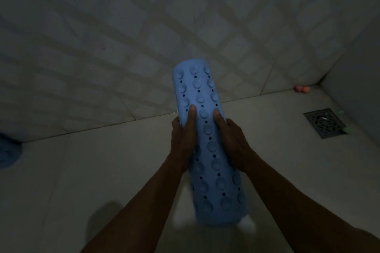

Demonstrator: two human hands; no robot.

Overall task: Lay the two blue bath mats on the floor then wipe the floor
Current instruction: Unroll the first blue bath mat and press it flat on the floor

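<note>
Fingers of left hand (183, 135) and right hand (232, 135) grip the rolled blue bath mat (207, 146).

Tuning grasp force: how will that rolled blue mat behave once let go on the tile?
The blue mat is curled into a tube, so it looks pliable and may spring open. Suction cups face outward; they would probably grip tile. Both the left hand and right hand hold it.

A dim bathroom or shower: tiled wall (144, 26), pale floor (102, 160), metal floor drain (323, 122) (corner-set).
</note>
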